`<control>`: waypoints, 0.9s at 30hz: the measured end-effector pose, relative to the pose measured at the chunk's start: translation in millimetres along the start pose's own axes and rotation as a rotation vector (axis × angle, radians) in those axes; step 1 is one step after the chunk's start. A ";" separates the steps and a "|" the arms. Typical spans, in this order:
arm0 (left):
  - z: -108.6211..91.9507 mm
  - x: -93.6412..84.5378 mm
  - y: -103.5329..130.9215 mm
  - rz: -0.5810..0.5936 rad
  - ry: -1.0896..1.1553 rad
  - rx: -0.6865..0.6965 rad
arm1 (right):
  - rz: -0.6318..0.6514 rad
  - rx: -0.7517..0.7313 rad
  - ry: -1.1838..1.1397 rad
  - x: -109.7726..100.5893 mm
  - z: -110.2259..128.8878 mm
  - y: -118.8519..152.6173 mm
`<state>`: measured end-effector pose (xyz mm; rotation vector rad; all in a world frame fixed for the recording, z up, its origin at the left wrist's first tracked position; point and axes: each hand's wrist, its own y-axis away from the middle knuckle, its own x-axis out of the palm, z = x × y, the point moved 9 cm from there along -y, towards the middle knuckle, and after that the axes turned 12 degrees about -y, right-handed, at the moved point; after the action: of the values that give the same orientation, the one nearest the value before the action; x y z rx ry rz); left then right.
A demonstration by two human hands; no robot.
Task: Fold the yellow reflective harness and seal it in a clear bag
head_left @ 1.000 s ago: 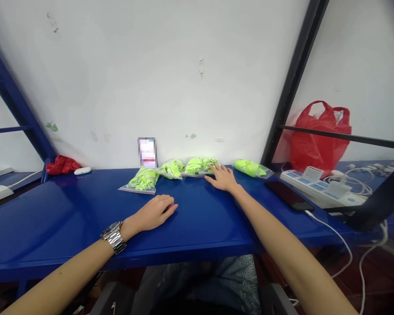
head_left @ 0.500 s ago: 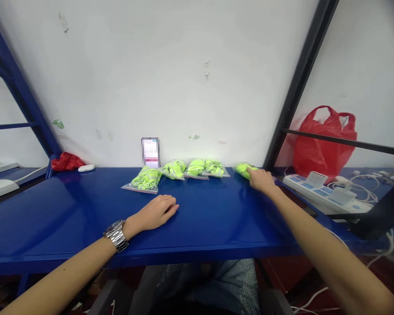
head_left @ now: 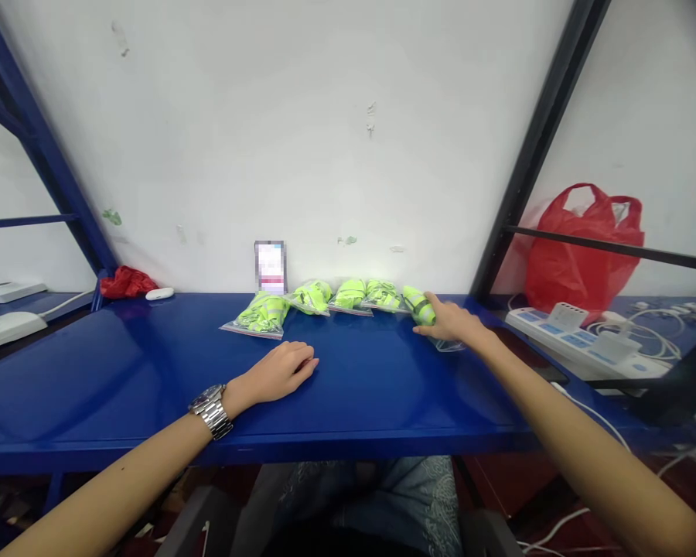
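Note:
My right hand (head_left: 448,319) grips the right end of a clear zip bag with a rolled neon-yellow reflective vest (head_left: 418,305) in it, at the right of a row. The bag's clear end shows below my fingers. To its left lie similar bagged vests: one (head_left: 383,294) close by, another (head_left: 349,294), a third (head_left: 312,296), and a wider one (head_left: 262,313) nearer to me. My left hand (head_left: 281,371) rests palm down on the blue table (head_left: 348,394), fingers curled together, with nothing seen in it. A metal watch is on that wrist.
A phone (head_left: 271,267) leans upright against the wall behind the leftmost bag. Red cloth or plastic (head_left: 127,283) and a small white case (head_left: 160,294) lie at the back left. To the right are a dark post, a power strip (head_left: 585,344), cables and a red bag (head_left: 583,255).
My right hand has turned the rightmost bag more upright and brought it left, close against the row. My left hand stays in place. The view has shifted slightly.

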<state>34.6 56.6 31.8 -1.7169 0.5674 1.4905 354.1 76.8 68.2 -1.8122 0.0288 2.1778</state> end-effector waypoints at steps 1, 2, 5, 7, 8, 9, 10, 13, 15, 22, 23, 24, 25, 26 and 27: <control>-0.2 -0.1 0.1 -0.001 0.000 -0.001 | 0.047 0.055 -0.056 6.7 -11.5 -4.0; -0.2 -0.3 0.2 -0.002 0.001 -0.002 | 0.048 0.106 -0.106 9.4 -21.5 -5.7; 1.4 -2.3 0.8 -0.018 0.030 -0.024 | -0.134 0.178 -0.227 -4.5 -36.7 1.4; 4.5 -3.6 0.6 -0.034 0.100 -0.062 | -0.269 0.124 -0.353 -22.1 -28.7 12.7; 6.2 -3.6 -0.1 -0.040 0.162 -0.087 | -0.315 0.062 -0.455 -31.0 -18.9 18.8; 7.6 -3.2 -1.5 -0.047 0.251 -0.113 | -0.333 -0.014 -0.595 -38.5 -6.0 24.7; 8.3 -2.5 -3.6 -0.056 0.370 -0.140 | -0.303 -0.100 -0.775 -42.6 10.1 29.8; 4.1 -1.8 -15.1 -0.120 0.899 -0.215 | 0.089 -0.251 -1.378 -28.1 72.6 43.9; -3.8 -5.2 -25.7 -0.196 1.311 -0.246 | 0.341 -0.262 -1.631 -10.0 114.2 56.3; 6.3 -24.2 -43.2 -0.588 1.952 -0.462 | 0.256 -0.100 -1.707 43.1 151.0 54.8; 15.0 -26.4 -40.7 -0.667 1.949 -0.503 | 0.125 -0.124 -1.634 38.0 142.0 52.2; 22.7 -28.9 -38.2 -0.735 1.944 -0.526 | -0.011 -0.181 -1.546 28.6 133.6 52.3; 28.6 -31.5 -36.6 -0.783 1.941 -0.531 | -0.139 -0.272 -1.441 16.3 127.7 55.7; 32.7 -34.1 -35.9 -0.814 1.939 -0.524 | -0.249 -0.391 -1.319 3.3 125.8 62.8; 35.0 -36.7 -35.9 -0.833 1.934 -0.511 | -0.339 -0.524 -1.192 -8.3 127.4 73.1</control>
<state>32.3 100.0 76.3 -2.8230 0.1801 -1.0371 215.4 32.1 88.8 -0.3380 -1.0707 2.7373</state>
